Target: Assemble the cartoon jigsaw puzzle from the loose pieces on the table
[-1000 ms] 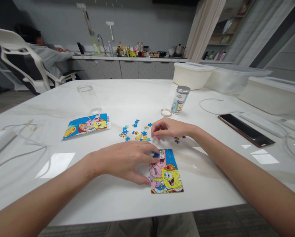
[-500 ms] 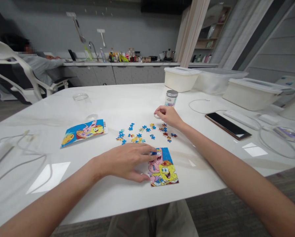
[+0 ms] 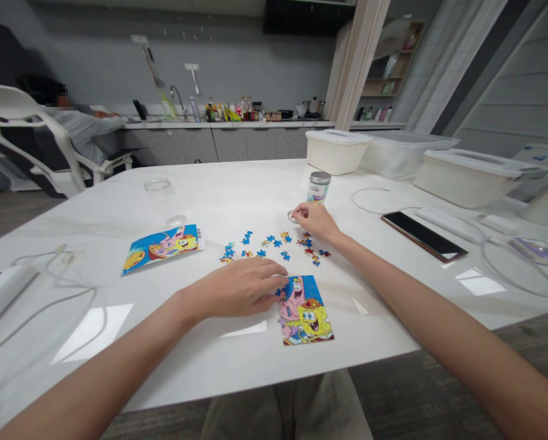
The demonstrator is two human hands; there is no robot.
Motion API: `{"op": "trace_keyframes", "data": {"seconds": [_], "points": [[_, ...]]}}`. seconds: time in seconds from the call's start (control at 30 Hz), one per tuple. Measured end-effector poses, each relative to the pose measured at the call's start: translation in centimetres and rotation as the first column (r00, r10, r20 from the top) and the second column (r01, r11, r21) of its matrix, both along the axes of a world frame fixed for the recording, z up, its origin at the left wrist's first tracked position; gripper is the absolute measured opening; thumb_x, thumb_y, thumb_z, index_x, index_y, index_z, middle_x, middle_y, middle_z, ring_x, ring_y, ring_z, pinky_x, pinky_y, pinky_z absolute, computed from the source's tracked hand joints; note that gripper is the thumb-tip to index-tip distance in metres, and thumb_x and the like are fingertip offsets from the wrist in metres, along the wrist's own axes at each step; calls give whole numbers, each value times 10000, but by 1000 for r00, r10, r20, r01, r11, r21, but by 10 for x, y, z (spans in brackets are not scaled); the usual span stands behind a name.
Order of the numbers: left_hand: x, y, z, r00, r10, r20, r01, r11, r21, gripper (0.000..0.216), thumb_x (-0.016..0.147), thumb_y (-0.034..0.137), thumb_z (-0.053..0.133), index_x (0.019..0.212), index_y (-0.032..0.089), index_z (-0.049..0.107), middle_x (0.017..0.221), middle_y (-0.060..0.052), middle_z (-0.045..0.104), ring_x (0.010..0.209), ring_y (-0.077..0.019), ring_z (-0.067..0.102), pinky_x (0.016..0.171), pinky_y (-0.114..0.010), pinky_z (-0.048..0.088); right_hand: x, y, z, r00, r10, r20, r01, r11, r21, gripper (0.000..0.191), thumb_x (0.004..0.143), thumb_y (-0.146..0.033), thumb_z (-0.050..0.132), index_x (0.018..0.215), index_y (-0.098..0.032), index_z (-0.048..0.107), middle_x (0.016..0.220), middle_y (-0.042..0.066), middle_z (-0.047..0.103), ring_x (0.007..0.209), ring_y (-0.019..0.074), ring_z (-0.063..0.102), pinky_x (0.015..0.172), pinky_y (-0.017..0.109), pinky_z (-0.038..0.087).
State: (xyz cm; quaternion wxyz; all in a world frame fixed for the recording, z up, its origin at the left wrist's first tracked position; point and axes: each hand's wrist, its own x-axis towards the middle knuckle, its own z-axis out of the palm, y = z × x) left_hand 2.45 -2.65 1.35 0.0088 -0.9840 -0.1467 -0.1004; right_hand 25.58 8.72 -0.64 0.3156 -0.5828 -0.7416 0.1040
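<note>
The partly assembled cartoon jigsaw puzzle (image 3: 307,315) lies flat near the table's front edge. At its left edge is my left hand (image 3: 241,287), thumb and fingers closed on a small blue puzzle piece (image 3: 280,293), mostly hidden by the fingertips. My right hand (image 3: 317,221) reaches beyond the loose pieces, its fingertips pinching the edge of a small round clear disc with a pale rim (image 3: 292,217). Several loose puzzle pieces (image 3: 285,237) are scattered between the two hands; my left hand covers some. Just behind my right hand stands a silver-lidded can (image 3: 318,187).
A folded picture sheet (image 3: 164,246) lies to the left, with a clear jar (image 3: 157,184) behind it. On the right are a phone (image 3: 421,235), white cables and lidded plastic boxes (image 3: 466,177). A person (image 3: 85,128) sits at the far counter.
My left hand's thumb has drawn in toward its fingers, closing at the puzzle's left edge. My right hand stays at the round disc. The camera view has shifted slightly.
</note>
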Motion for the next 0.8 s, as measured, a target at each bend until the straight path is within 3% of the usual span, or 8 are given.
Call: {"op": "trace_keyframes", "data": {"seconds": [0.5,0.6,0.7,0.8], "points": [[9,-8,1,997,-69,-43,70,997,44,230,963,250,471,1111,141,609,1134,-93,678,996,-207,623,872,-332,496,-3,-5,-2,998,-62,28,63,998,-25,234,840,-299,538,849,-165,730,740,54,707,651,168,580,587,266,351],[7,-7,4,999,27,-28,-25,997,71,196,961,213,453,1063,158,611,1128,-89,667,946,-193,619,831,-329,488,-4,-6,-2,998,-51,23,52,998,-35,233,837,-286,538,863,-164,734,753,55,712,656,170,585,597,268,359],[4,-4,3,987,150,-54,-144,985,99,217,970,191,403,917,175,613,959,-65,670,813,-169,602,733,-313,468,-4,-6,-1,998,-55,31,57,998,-42,218,829,-268,544,869,-169,734,759,50,716,664,173,590,596,268,358],[5,-4,1,975,198,-99,-187,976,114,235,945,171,400,796,183,581,807,-45,638,727,-163,572,686,-314,444,-5,-6,-1,997,-62,39,63,997,-44,210,829,-257,547,871,-169,733,766,50,719,671,175,593,595,268,354]]}}
